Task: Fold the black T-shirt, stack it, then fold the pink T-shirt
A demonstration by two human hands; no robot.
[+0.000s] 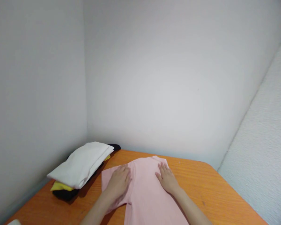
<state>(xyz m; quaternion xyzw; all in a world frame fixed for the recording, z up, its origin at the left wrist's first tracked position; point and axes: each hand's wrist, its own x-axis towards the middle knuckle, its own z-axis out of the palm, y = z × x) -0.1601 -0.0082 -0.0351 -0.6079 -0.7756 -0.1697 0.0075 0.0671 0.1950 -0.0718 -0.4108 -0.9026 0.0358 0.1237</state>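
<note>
A pale pink garment [146,193] lies spread on the orange wooden table [215,190], running from the far middle toward me. My left hand [118,182] rests flat on its left part, fingers stretched out and pointing away. My right hand [167,178] lies flat on its right part near the top edge, fingers spread a little. Neither hand holds anything.
A stack of folded clothes [81,167] sits at the table's far left: white on top, yellow under it, black at the bottom. White walls close in behind, on the left and on the right.
</note>
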